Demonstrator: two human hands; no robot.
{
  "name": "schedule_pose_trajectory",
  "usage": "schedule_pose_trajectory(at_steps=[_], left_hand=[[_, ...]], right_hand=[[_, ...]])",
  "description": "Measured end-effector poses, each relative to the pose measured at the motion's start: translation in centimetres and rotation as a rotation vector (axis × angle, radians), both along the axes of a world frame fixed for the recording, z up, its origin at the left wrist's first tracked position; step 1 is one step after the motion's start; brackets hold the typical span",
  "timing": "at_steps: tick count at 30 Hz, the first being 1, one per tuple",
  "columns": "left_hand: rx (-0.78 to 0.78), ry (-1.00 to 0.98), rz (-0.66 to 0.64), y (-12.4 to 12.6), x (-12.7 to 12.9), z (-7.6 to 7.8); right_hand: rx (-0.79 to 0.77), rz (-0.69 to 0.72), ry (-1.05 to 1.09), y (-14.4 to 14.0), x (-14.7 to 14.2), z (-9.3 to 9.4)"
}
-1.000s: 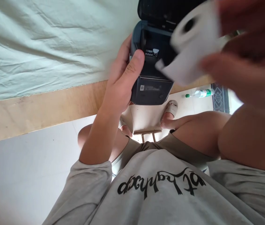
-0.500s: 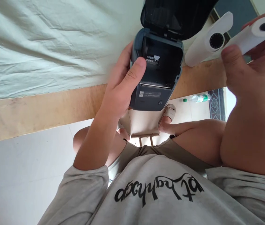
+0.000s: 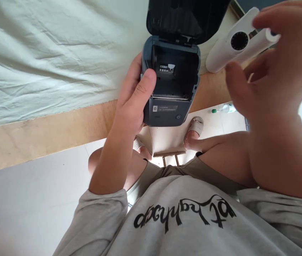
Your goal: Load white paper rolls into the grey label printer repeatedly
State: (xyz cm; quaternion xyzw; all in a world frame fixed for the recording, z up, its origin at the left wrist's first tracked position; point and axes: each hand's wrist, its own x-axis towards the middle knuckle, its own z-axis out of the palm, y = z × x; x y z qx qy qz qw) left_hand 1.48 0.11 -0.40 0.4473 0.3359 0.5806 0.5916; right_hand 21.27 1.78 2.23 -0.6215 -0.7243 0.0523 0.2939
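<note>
My left hand (image 3: 132,103) grips a small dark grey label printer (image 3: 171,85) from its left side, thumb on the rim. Its black lid (image 3: 185,17) stands open and the paper bay looks hollow, with a small white sticker inside. My right hand (image 3: 271,78) is raised to the right of the printer and pinches a white paper roll (image 3: 265,37) between the fingertips. Just left of that roll lies a white cylindrical device (image 3: 229,48) with a round black grille on its end, resting on the bed edge.
A pale green sheet (image 3: 46,53) covers the bed, with a wooden edge (image 3: 46,131) below it. White floor lies underneath. My knees, sandalled feet and a wooden stool leg show beneath the printer. A green-capped bottle (image 3: 222,109) lies on the floor.
The right hand pulled the paper roll away from the printer bay, up to the right. The printer shifted slightly left and up in the left hand.
</note>
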Motion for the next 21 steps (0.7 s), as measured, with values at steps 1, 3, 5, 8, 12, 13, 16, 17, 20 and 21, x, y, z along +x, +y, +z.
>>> schedule_pose_trajectory(at_steps=[1, 3, 5, 8, 12, 13, 16, 17, 20, 21], left_hand=[[-0.003, -0.013, 0.019, 0.0, 0.1, 0.0], [-0.006, -0.015, 0.04, 0.0, 0.1, 0.0], [-0.009, 0.004, 0.032, 0.1, 0.0, -0.2], [0.0, 0.033, -0.021, 0.4, -0.5, -0.6], [0.036, 0.018, -0.077, 0.8, -1.1, -1.2], [0.044, 0.009, -0.082, 0.8, -1.2, -1.3], [0.068, -0.022, -0.097, 0.8, -1.3, -1.5], [0.073, -0.03, -0.105, 0.8, -1.3, -1.5], [0.085, -0.04, -0.12, 0.7, -1.4, -1.5], [0.088, -0.04, -0.125, 0.7, -1.4, -1.4]], right_hand=[[0.02, 0.078, -0.087, 0.2, -0.2, -0.3], [0.038, 0.098, -0.207, 0.7, -0.1, -1.0], [0.008, 0.058, -0.2, 1.2, 0.0, -1.7], [-0.012, 0.115, -0.134, 1.1, 0.0, -2.1], [-0.013, 0.234, -0.125, 0.5, -0.5, -2.3], [-0.006, 0.248, -0.139, 0.5, -0.6, -2.4], [0.032, 0.256, -0.161, 0.5, -0.7, -2.6], [0.042, 0.248, -0.165, 0.6, -0.7, -2.6], [0.044, 0.24, -0.133, 0.5, -0.5, -2.6], [0.032, 0.255, -0.093, 0.5, -0.5, -2.6]])
